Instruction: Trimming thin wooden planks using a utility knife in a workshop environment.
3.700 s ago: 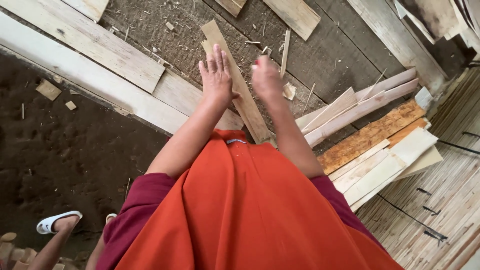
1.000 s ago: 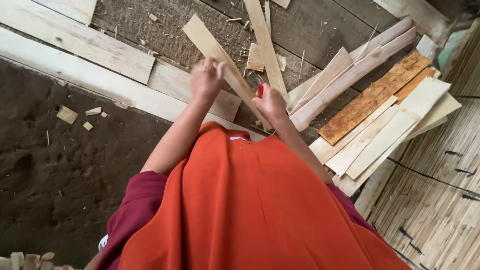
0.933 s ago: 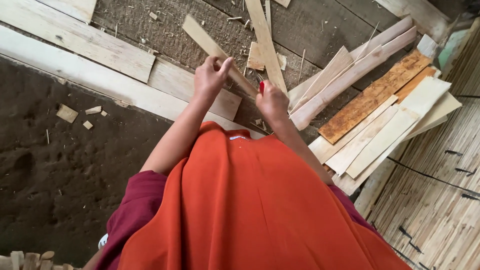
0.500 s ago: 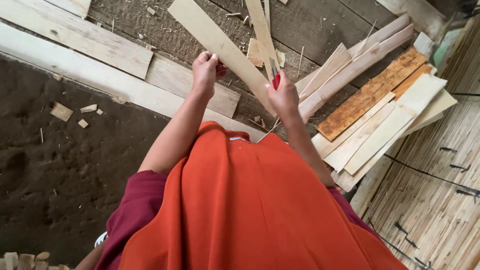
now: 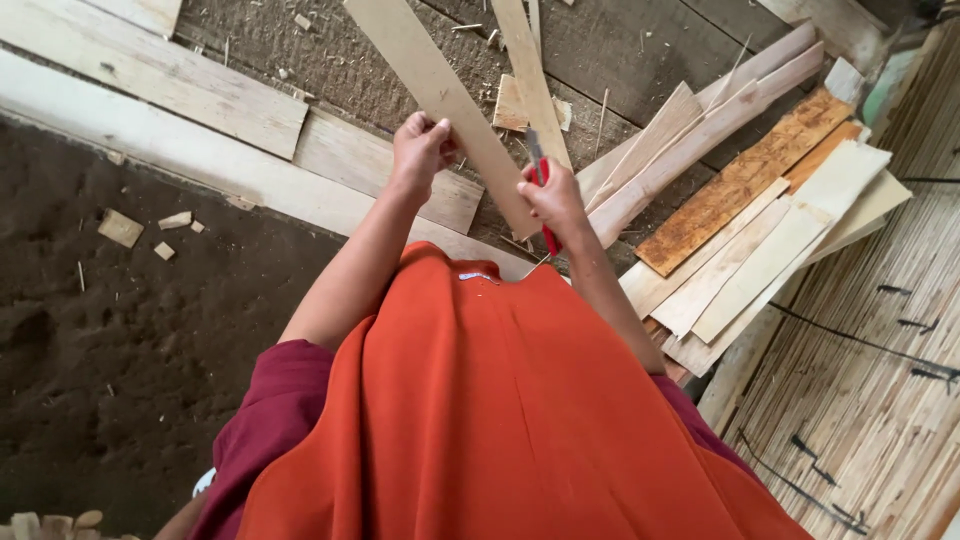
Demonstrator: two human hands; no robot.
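Left hand (image 5: 420,152) pinches the edge of a long, flat, pale wooden slat (image 5: 440,95) held tilted over the sawdusty floor; right hand (image 5: 552,198) grips its lower end plus a red-handled tool (image 5: 545,205). Rough plank offcuts (image 5: 760,230) pile at right.

The strip of wood (image 5: 440,95) in my fingers is pale tan with fine straight grain. The tool (image 5: 545,200) in my right hand (image 5: 553,197) has a bright red handle and a grey blade. My garment (image 5: 500,420) is solid orange-red, with maroon sleeves (image 5: 275,400) beneath. On the right, the stacked slats (image 5: 760,250) run cream to light beige, and one plank (image 5: 740,180) among them is rusty orange-brown, mottled. The far boards (image 5: 180,90) are whitish grey. The ground (image 5: 110,330) at left is dark brown earth, flecked with pale chips. The mat (image 5: 880,380) at near right is straw-coloured with thin lines.
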